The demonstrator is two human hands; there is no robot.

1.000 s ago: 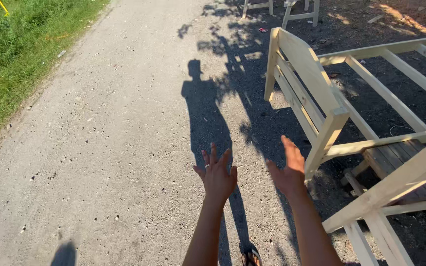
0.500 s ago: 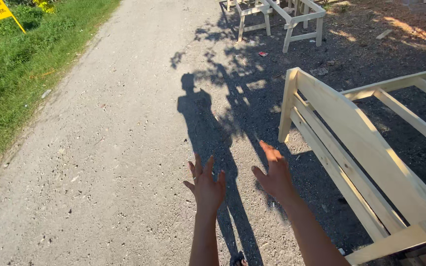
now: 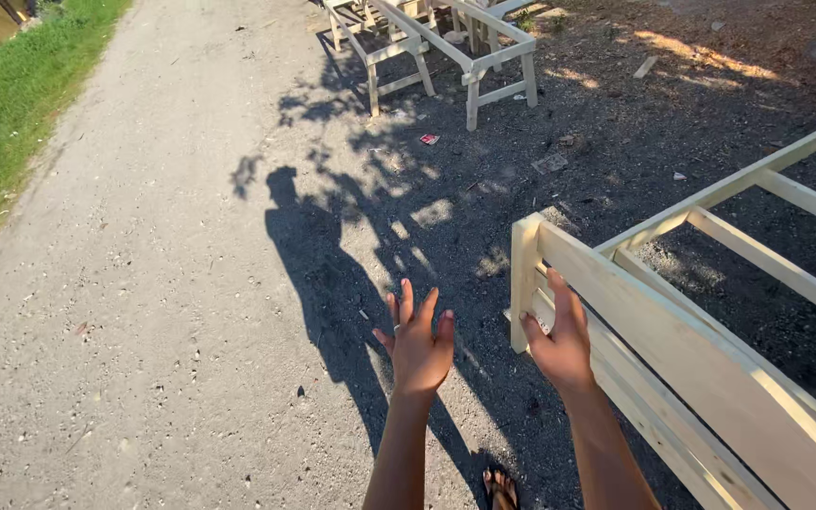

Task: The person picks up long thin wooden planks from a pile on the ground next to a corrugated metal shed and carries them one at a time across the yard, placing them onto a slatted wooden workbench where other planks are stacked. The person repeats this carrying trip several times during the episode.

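Note:
Both my hands are raised in front of me over a gravel path, empty, with fingers spread. My left hand [image 3: 418, 342] is held palm forward, apart from everything. My right hand [image 3: 560, 342] hovers just left of the end post of a pale wooden frame [image 3: 672, 326] made of long rails and slats, which runs off to the lower right. I cannot tell whether the right hand touches the post. My shadow [image 3: 318, 255] falls on the gravel ahead.
More pale wooden frames on legs [image 3: 446, 52] stand at the back centre on dark dirt. A grass strip [image 3: 2, 123] borders the path on the left. A small red scrap [image 3: 429, 139] lies near the far frames. My sandalled foot [image 3: 501, 486] shows below.
The view has swung right and forward: the near wooden frame now sits lower right, the far frames are closer. Both hands stay raised and empty, the right one now beside the frame's end post.

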